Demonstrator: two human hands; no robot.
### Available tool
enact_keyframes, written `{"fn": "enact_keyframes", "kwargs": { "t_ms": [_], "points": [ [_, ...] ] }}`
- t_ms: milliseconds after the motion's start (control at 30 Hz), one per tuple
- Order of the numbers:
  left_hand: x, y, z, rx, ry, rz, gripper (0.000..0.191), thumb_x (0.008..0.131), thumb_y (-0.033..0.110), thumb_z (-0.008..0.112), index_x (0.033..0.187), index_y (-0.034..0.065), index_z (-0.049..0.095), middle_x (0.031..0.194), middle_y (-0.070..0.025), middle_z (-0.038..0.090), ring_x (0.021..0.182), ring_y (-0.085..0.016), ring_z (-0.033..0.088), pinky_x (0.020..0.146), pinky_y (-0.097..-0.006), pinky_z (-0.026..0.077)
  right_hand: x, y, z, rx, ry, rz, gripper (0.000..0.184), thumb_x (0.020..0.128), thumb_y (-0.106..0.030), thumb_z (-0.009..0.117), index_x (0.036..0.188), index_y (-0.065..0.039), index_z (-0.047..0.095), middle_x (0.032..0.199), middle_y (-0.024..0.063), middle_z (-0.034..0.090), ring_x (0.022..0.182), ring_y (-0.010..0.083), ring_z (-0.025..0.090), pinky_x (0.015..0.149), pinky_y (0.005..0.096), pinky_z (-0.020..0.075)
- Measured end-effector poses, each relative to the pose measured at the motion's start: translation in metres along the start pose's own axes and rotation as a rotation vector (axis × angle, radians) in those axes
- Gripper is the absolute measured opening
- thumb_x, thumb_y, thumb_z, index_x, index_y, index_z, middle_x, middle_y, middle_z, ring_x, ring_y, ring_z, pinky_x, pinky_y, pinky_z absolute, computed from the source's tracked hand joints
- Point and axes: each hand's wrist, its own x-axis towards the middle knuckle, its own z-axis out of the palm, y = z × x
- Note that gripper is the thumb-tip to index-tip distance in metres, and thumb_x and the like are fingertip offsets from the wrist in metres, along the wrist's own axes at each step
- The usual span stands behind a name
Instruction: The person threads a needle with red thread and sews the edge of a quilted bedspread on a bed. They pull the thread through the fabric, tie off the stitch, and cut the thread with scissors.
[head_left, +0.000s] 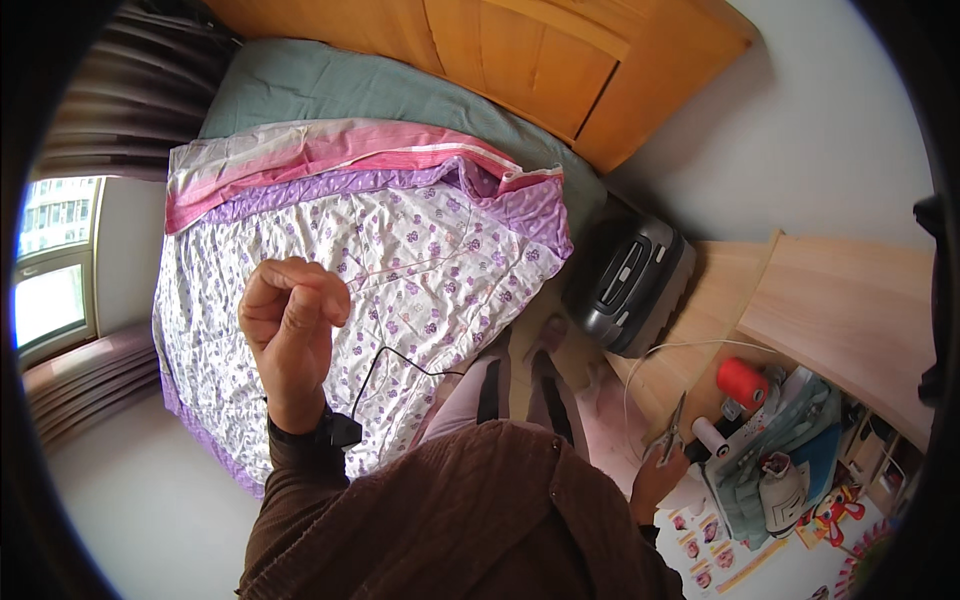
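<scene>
My left hand (296, 330) is raised over the bed with thumb and fingers pinched together. From its fingertips a thin reddish thread (409, 268) runs rightward above the quilt (420, 300), which is white with small purple prints. Whether a needle is in the fingers cannot be seen. Low on the right, my right hand (660, 476) holds a pair of scissors (675, 429), blades pointing away from me. Close by that hand are a white spool of thread (710, 437) and a large red cone of thread (741, 382) on the desk.
A pink striped cloth (337, 150) lies along the quilt's far side. A dark hard-shell suitcase (630, 277) stands right of the bed. A white cable (690, 343) loops by the desk (840, 315). A black cord (382, 350) hangs from my left wrist device (345, 430).
</scene>
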Motion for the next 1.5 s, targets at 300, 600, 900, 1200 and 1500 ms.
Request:
{"fn": "enact_keyframes", "kwargs": {
  "t_ms": [300, 600, 900, 1200, 1500],
  "points": [
    [-0.029, 0.015, -0.079, 0.026, 0.174, 0.094, 0.011, 0.097, 0.012, 0.054, 0.092, 0.0023, 0.055, 0.069, -0.0035, 0.052, 0.059, -0.011, 0.045, 0.054, -0.0253, 0.036, 0.128, -0.248, 0.079, 0.308, -0.335, -0.969, 0.062, 0.078, -0.003, 0.066, 0.135, -0.002, 0.042, 0.128, 0.0236, 0.047, 0.121, 0.0411, 0.044, 0.103, 0.0440, 0.0361],
    [-0.066, 0.037, -0.069, 0.210, 0.303, 0.073, 0.009, 0.098, 0.011, 0.052, 0.093, 0.0039, 0.053, 0.070, -0.0035, 0.050, 0.060, -0.011, 0.044, 0.053, -0.0250, 0.036, 0.239, -0.441, 0.188, -0.134, -0.345, -1.187, 0.069, 0.066, -0.018, 0.079, 0.128, -0.015, 0.049, 0.127, 0.0136, 0.054, 0.121, 0.0331, 0.047, 0.100, 0.0454, 0.0370],
    [-0.081, 0.038, -0.042, 0.243, 0.483, 0.002, 0.005, 0.097, 0.008, 0.052, 0.097, 0.0030, 0.054, 0.072, -0.0042, 0.052, 0.061, -0.011, 0.045, 0.056, -0.0264, 0.037, 0.307, -0.400, 0.186, -0.034, -0.564, -1.117, 0.040, 0.065, -0.031, 0.081, 0.090, -0.007, 0.061, 0.091, 0.0124, 0.065, 0.093, 0.0341, 0.061, 0.081, 0.0437, 0.0461],
    [-0.065, 0.014, 0.010, 0.233, 0.467, -0.097, 0.008, 0.095, 0.008, 0.055, 0.090, 0.0012, 0.055, 0.072, -0.0063, 0.056, 0.061, -0.013, 0.052, 0.059, -0.0268, 0.042, 0.299, -0.422, 0.229, -0.042, -0.789, -1.226, 0.083, 0.057, -0.038, 0.085, 0.128, -0.009, 0.053, 0.119, 0.0178, 0.062, 0.115, 0.0356, 0.056, 0.099, 0.0436, 0.0387],
    [-0.090, 0.032, 0.014, 0.230, 0.654, -0.154, 0.007, 0.095, 0.007, 0.055, 0.092, 0.0006, 0.056, 0.073, -0.0065, 0.059, 0.063, -0.013, 0.055, 0.060, -0.0268, 0.045, 0.349, -0.356, 0.192, 0.192, -0.279, -0.584, 0.047, 0.086, -0.041, 0.064, 0.093, 0.005, 0.063, 0.092, 0.0275, 0.065, 0.090, 0.0448, 0.061, 0.079, 0.0472, 0.0479]
  ]
}}
